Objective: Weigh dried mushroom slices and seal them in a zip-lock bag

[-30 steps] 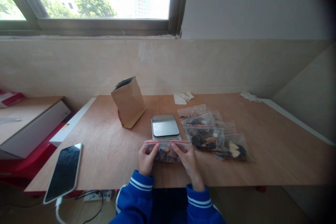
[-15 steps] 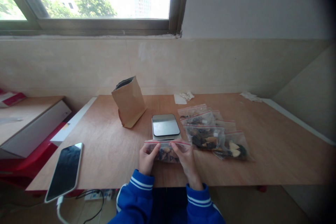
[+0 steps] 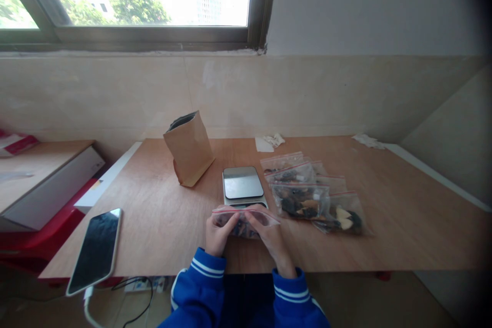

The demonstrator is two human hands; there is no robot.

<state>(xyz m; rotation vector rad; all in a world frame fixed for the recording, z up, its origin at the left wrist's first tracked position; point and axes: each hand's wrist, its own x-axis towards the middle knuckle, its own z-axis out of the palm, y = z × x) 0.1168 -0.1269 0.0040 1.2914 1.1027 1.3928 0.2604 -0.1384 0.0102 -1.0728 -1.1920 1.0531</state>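
Note:
A clear zip-lock bag (image 3: pixel 244 229) with a red seal line and dark and brownish pieces inside is held upright by both hands near the table's front edge. My left hand (image 3: pixel 220 230) pinches its top edge left of the middle. Close beside it, my right hand (image 3: pixel 265 228) pinches the same edge, thumbs near each other. Just beyond the bag lies a digital scale (image 3: pixel 243 183) with a shiny square plate; the bag and fingers partly cover its front. Several filled zip-lock bags (image 3: pixel 303 201) overlap in a pile to the right.
A brown paper bag (image 3: pixel 190 151) stands with its top open behind the scale, to the left. A phone (image 3: pixel 96 251) with a white cable is at the front left. Crumpled tissue (image 3: pixel 274 140) and a white paper (image 3: pixel 263 144) lie at the back of the wooden table (image 3: pixel 403 205).
My hands have come closer together along the bag's top edge, the right hand shifting left. The bag's upper edge now bends in the middle, and more of the scale's front shows.

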